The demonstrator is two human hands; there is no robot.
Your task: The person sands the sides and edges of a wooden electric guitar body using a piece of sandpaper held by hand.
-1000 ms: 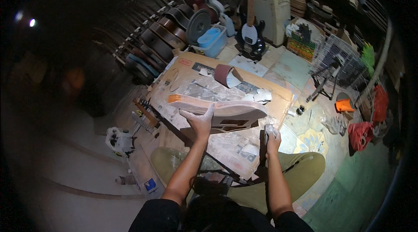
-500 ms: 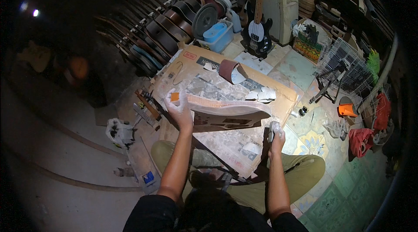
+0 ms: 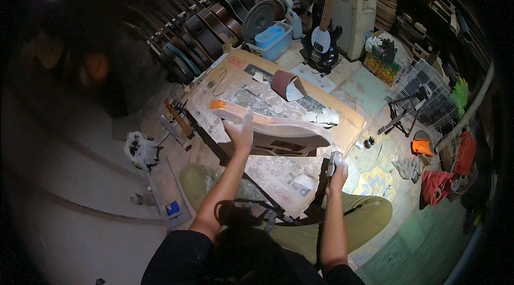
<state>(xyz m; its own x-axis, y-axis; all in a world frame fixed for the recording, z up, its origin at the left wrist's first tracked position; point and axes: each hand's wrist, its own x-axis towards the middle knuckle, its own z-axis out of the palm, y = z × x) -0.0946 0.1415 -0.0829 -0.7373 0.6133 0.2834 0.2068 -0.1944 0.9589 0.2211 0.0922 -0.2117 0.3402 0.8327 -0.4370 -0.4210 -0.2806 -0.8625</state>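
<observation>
A pale, dusty electric guitar body [image 3: 289,127] is held on its edge above the cardboard [image 3: 350,105]. Cut-out cavities show dark on its face, and its far left end is orange. My left hand [image 3: 240,134] grips the body near that left end, fingers wrapped over the edge. Just off the body's lower right corner, my right hand [image 3: 337,176] is closed around a small grey block [image 3: 334,160], which looks like a sanding block. A curled piece of brown sandpaper [image 3: 280,82] lies beyond the body, beside torn white paper [image 3: 324,117].
Guitars [image 3: 206,33] stand in a row at the far left. A blue tub [image 3: 278,45], a black bass guitar [image 3: 322,52] and a wire rack [image 3: 420,89] stand farther back. Hand tools [image 3: 180,119] and a white bag [image 3: 140,150] lie left of the cardboard.
My left hand has shifted right along the guitar body, uncovering its orange end. The body's left end sits higher. My right hand still holds the block near the right end.
</observation>
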